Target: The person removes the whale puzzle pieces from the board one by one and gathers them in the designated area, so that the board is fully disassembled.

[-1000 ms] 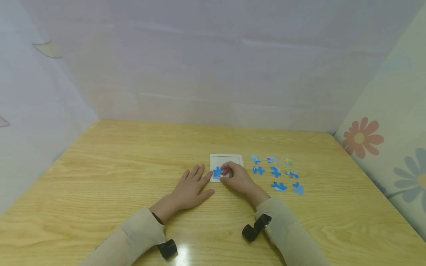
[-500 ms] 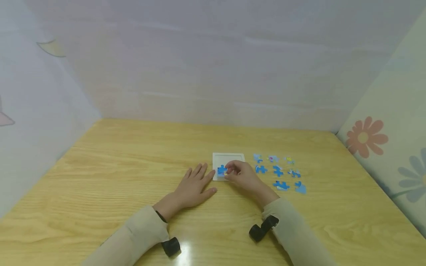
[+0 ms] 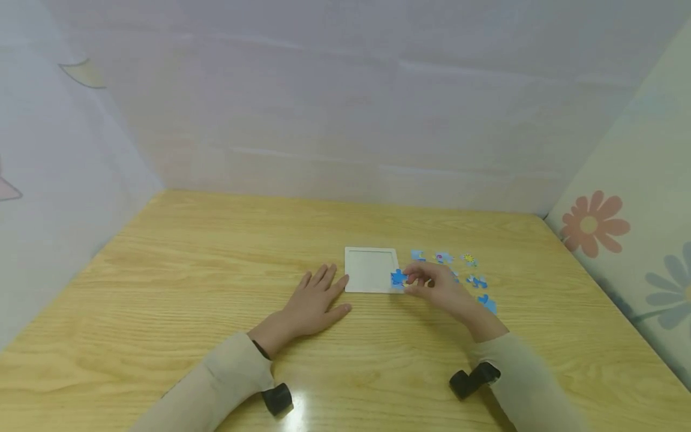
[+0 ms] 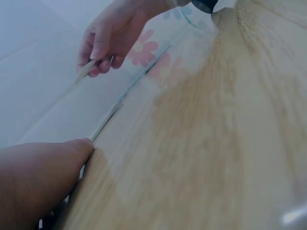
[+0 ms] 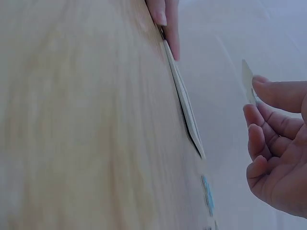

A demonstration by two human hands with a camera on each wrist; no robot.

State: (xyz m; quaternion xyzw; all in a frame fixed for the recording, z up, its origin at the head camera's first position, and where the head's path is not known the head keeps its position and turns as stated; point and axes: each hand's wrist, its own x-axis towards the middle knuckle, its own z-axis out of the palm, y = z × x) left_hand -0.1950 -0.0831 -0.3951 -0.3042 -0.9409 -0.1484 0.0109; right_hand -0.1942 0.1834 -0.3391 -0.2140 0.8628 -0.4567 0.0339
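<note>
My right hand (image 3: 439, 294) pinches a blue jigsaw piece (image 3: 398, 279) between thumb and fingertips, over the lower right corner of a white puzzle tray (image 3: 369, 273). In the right wrist view the piece (image 5: 247, 79) is seen edge-on, raised off the table and apart from the tray's rim (image 5: 184, 103). Flat on the table lies my left hand (image 3: 310, 306), fingers spread, its index fingertip at the tray's left edge. Bare white floor shows across the tray. The left wrist view has the left thumb (image 4: 43, 167) near, and the right hand (image 4: 112, 40) beyond it.
Several loose jigsaw pieces lie in rows right of the tray, among them one with a yellow sun (image 3: 469, 259) and a blue corner-shaped one (image 3: 487, 303). My right hand hides some. A pale cloth wall (image 3: 345, 120) stands behind the wooden table (image 3: 216, 240).
My right hand has taken the blue piece from the tray's lower left, up and rightward to its right edge. The left hand stays in place beside the tray.
</note>
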